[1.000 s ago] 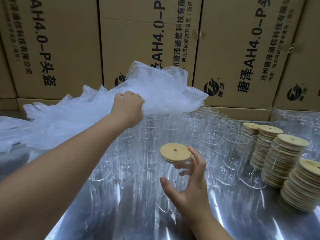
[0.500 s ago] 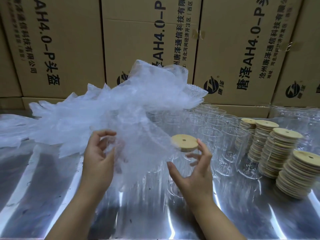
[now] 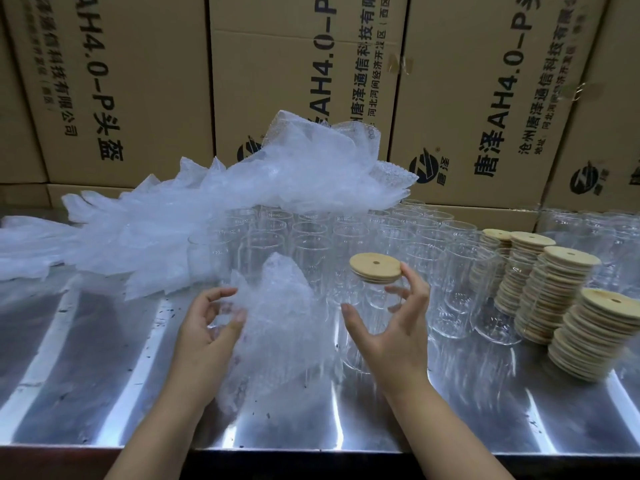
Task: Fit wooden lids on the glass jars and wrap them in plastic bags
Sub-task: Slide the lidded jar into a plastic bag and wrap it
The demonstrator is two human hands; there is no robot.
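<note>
The right hand (image 3: 391, 327) grasps a glass jar (image 3: 375, 313) that has a round wooden lid (image 3: 375, 268) already on top; the thumb is on the near side of the glass and the other fingers curl around the far side, just under the lid. This lidded jar is the landmark here. Just to the left of it, the left hand (image 3: 207, 323) pinches a bubble-wrap plastic bag (image 3: 280, 323) between thumb and fingertips, and the bag hangs open and crumpled, its right edge touching or almost touching the jar; I cannot tell which. Behind the jar stands a dense group of empty glass jars (image 3: 311, 237) without lids, all upright. Behind these and to the left of the lidded jar lies a big loose pile of plastic bags (image 3: 221, 209), which partly covers the far jars. To the right of the lidded jar there are 4 visible stacks of wooden lids (image 3: 561, 292), each lid with a small hole, and the nearest stack leans a little. More glass jars (image 3: 588, 230) stand behind those stacks. Everything rests on a shiny metal table (image 3: 104, 358) that reflects light in bright stripes. Behind all of it, far from the jar, a wall of cardboard boxes (image 3: 138, 81) with printed characters fills the background
</note>
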